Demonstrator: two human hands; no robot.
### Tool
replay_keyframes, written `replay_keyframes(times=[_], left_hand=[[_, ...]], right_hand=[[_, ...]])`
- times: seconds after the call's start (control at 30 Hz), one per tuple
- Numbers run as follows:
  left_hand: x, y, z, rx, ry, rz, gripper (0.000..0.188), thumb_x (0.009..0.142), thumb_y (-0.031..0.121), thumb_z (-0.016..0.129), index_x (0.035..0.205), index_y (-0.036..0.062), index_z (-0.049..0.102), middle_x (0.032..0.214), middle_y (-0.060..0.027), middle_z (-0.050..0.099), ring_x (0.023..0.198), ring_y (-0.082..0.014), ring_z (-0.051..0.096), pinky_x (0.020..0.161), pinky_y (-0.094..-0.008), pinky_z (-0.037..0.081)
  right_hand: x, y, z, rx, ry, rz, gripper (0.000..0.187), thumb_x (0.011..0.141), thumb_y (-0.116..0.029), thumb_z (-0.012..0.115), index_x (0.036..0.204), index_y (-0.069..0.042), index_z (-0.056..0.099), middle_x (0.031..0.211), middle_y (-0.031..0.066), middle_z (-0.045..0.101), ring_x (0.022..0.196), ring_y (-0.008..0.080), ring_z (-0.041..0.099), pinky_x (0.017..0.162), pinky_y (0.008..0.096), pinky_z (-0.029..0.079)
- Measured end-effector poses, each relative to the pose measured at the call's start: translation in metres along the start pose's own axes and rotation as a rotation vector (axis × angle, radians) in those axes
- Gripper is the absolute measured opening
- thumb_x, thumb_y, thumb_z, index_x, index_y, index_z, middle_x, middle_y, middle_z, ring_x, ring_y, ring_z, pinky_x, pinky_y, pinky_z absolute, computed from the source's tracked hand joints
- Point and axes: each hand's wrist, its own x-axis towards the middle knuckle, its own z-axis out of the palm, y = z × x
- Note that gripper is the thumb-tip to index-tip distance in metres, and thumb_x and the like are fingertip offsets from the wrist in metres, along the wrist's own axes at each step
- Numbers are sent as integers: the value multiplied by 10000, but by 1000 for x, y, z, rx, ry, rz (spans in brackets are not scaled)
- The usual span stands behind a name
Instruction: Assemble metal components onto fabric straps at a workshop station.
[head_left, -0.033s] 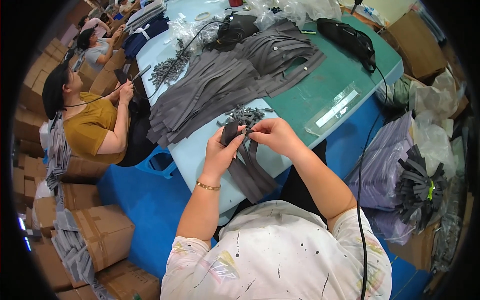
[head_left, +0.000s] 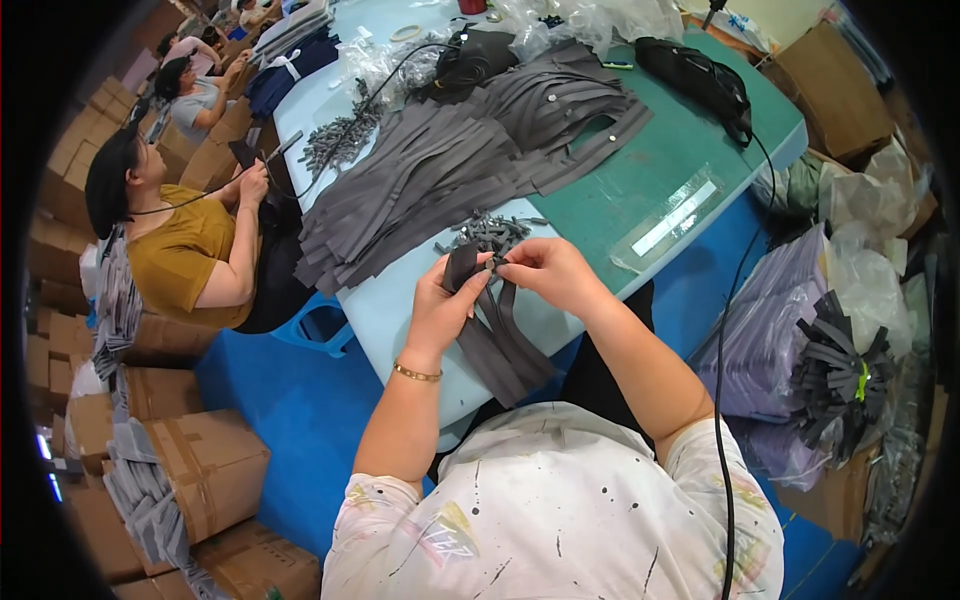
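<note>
My left hand (head_left: pixel 437 305) is closed around a dark grey tape, which looks like zipper tape (head_left: pixel 503 350). Its loose lengths hang down over the table's near edge, and one end stands up past my fingers. Close beside it, my right hand (head_left: pixel 552 274) pinches at the tape's upper end. A small dark piece shows between the two sets of fingertips, too small to make out fully. Just beyond my hands lies a little heap of small grey parts, which look like zipper sliders (head_left: pixel 490 232). A large pile of similar dark grey tapes (head_left: pixel 410 185) spreads across the table.
More small grey parts (head_left: pixel 340 140) lie beyond the pile, near clear plastic bags. A black pouch (head_left: pixel 695 80) rests on the green mat (head_left: pixel 640 190). A co-worker in a mustard shirt (head_left: pixel 185 250) sits at left. Cardboard boxes (head_left: pixel 210 470) and wrapped bundles (head_left: pixel 765 320) flank me.
</note>
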Motion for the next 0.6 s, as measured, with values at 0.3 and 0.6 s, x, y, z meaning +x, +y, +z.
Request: replay_keyframes(times=[0.3, 0.6], left_hand=[[0, 0, -1, 36, -51, 31, 187, 834, 84, 625, 1016, 42, 632, 845, 17, 588, 520, -19, 449, 451, -164, 358], [3, 0, 1, 27, -60, -32, 200, 837, 88, 627, 1032, 43, 628, 829, 16, 601, 519, -28, 451, 460, -166, 368]], right_hand=[[-2, 13, 1, 26, -96, -11, 155, 849, -160, 627, 870, -9, 601, 721, -31, 540, 657, 45, 460, 576, 217, 392], [0, 15, 6, -98, 40, -154, 166, 841, -159, 626, 838, 1, 583, 724, 6, 551, 648, 71, 489, 579, 244, 410]])
